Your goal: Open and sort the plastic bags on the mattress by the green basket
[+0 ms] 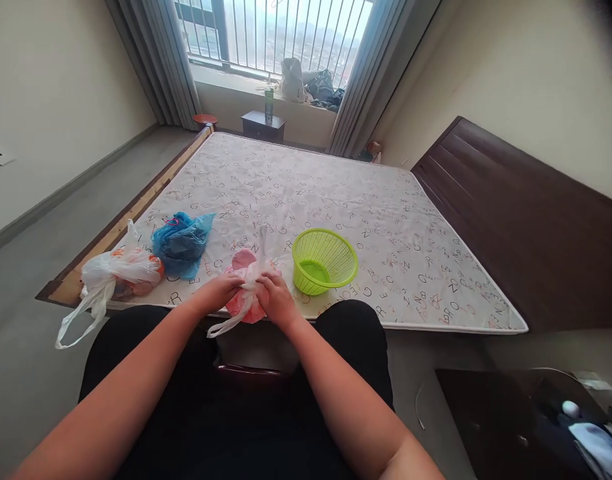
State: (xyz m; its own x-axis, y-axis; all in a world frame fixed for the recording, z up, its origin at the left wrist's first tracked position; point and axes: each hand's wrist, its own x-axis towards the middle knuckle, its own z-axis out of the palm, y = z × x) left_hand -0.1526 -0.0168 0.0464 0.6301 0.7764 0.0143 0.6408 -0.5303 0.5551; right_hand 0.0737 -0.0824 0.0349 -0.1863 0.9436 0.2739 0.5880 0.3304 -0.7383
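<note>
At the near edge of the mattress, both my hands are closed on a white translucent plastic bag (249, 308) with pink things showing through it. My left hand (221, 292) pinches the bag's gathered top from the left. From the right, my right hand (276, 298) grips the same gathered part, its fingers bent over the plastic. One handle loop hangs toward my lap, and another end stands up. What the pink contents are, I cannot make out. Just right of my hands stands a lime-green plastic basket (325, 261), with nothing visible inside.
To the left lie a blue plastic bag (182, 243) and a knotted white bag (121, 270) with orange showing. The letter-printed mattress (296, 180) has a dark headboard (516, 200) at right. A dark nightstand (486, 413) stands at lower right.
</note>
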